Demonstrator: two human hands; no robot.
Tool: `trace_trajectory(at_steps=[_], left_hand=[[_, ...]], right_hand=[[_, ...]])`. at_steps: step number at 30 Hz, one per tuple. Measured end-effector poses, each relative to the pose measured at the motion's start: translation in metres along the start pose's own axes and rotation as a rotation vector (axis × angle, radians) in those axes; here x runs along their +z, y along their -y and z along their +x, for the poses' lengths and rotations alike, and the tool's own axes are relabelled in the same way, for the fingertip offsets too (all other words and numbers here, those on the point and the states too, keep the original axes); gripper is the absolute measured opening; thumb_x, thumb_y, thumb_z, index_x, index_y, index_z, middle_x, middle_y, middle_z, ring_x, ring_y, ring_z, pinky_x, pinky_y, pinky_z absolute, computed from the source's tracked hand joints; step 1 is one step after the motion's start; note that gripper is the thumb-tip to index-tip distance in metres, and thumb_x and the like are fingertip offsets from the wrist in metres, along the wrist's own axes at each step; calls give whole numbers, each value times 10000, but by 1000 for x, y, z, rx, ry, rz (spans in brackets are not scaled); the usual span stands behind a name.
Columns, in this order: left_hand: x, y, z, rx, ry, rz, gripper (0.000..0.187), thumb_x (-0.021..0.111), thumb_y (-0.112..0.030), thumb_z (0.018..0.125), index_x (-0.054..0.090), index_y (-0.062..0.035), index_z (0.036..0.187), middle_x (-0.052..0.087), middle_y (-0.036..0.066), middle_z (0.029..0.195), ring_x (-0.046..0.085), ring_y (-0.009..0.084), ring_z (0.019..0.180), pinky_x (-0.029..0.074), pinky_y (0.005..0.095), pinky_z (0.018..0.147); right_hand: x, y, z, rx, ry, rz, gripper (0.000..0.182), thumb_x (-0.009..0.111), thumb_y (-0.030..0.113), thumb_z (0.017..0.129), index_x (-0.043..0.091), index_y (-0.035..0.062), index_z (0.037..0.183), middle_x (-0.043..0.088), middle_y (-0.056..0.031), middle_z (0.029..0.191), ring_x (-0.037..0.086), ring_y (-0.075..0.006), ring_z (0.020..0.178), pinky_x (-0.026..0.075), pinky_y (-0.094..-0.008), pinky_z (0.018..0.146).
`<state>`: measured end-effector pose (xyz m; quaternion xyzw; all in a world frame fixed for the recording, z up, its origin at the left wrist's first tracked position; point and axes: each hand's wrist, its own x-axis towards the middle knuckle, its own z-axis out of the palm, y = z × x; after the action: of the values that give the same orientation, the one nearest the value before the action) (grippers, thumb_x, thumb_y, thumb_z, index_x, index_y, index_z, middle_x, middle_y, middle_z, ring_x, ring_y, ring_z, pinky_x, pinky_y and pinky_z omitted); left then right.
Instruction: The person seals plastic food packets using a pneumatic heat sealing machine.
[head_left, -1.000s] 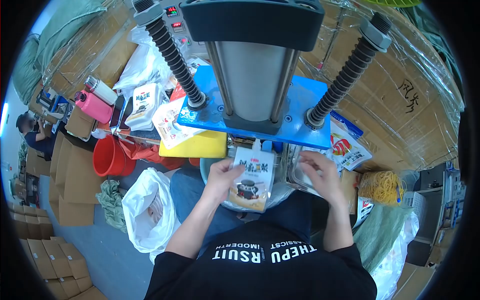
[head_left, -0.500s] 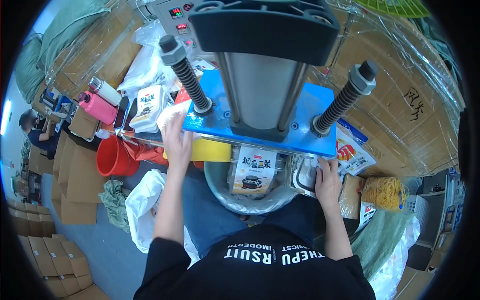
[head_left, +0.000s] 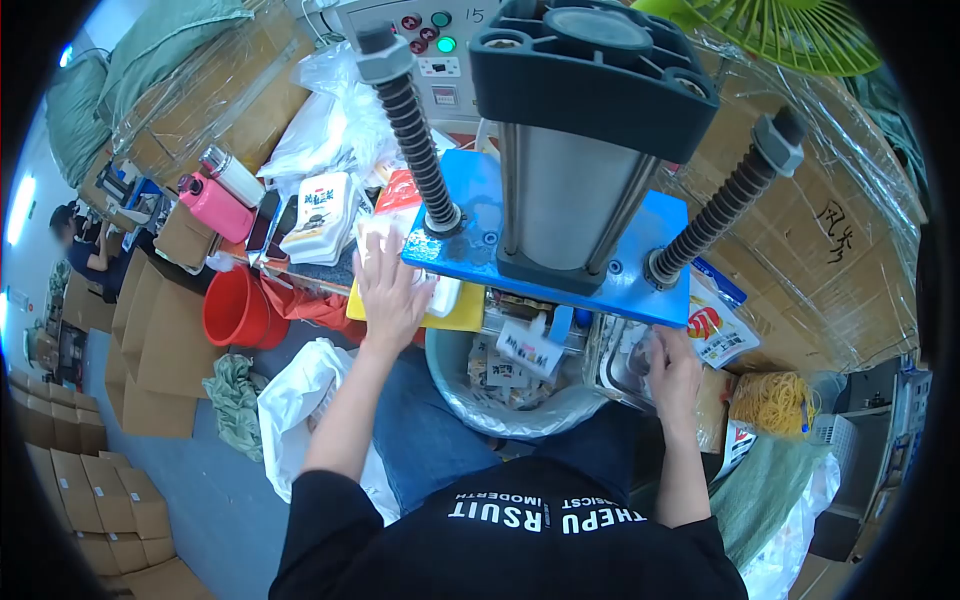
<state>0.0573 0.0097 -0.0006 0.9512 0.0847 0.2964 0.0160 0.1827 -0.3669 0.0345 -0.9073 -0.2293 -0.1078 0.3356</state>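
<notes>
A press with a blue plate (head_left: 470,235) and a grey cylinder (head_left: 565,190) stands in front of me. My left hand (head_left: 388,290) lies with fingers spread at the plate's left edge, over a yellow block (head_left: 455,312) and a white pack. My right hand (head_left: 672,365) is bent beside a clear plastic tray (head_left: 622,360) under the plate's right end; whether its fingers hold anything is hidden. Between my knees, a printed white packet (head_left: 530,347) hangs tilted above a lined bin (head_left: 480,412) with several packets inside.
To the left are a stack of printed packs (head_left: 322,215), a pink bottle (head_left: 217,208) and a red bucket (head_left: 240,308). Yellow bands (head_left: 770,402) lie at the right. A green fan (head_left: 800,30) is upper right. Another person (head_left: 88,250) sits far left.
The view has shifted. My left hand has moved inward over the yellow block. The large printed packet under the press has dropped and tilted, and the packets in the bin now show.
</notes>
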Motion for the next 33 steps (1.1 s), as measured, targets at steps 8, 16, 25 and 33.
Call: trace_trajectory(at_steps=[8, 16, 25, 33], left_hand=[[-23, -21, -60, -112, -24, -227, 301, 724, -58, 715, 672, -77, 1012, 658, 81, 1029, 598, 292, 969, 432, 426, 888], [-48, -75, -32, -262, -44, -539, 142, 683, 15, 730, 657, -1, 869, 630, 115, 812, 563, 258, 729, 440, 343, 633], [-80, -121, -25, -86, 414, -948, 195, 719, -27, 722, 689, -6, 914, 644, 46, 785, 545, 153, 706, 433, 297, 613], [-46, -134, -56, -813, 678, -1574, 199, 690, -94, 874, 699, 44, 1018, 699, 59, 873, 621, 75, 769, 500, 218, 669]], right_hand=[[9, -17, -6, -7, -39, 294, 153, 594, -17, 866, 641, -17, 1011, 617, -94, 864, 606, -195, 796, 478, -271, 715], [3, 23, -26, 302, 467, 889, 132, 601, 90, 935, 651, -3, 1015, 646, -61, 829, 623, -126, 696, 493, -254, 628], [-30, 93, 32, -477, 697, 485, 114, 682, 39, 821, 681, -2, 928, 665, -125, 862, 634, -255, 770, 496, -335, 685], [6, 70, -10, 56, 532, 697, 353, 556, 138, 942, 541, -2, 1266, 648, -83, 914, 599, -156, 761, 491, -294, 688]])
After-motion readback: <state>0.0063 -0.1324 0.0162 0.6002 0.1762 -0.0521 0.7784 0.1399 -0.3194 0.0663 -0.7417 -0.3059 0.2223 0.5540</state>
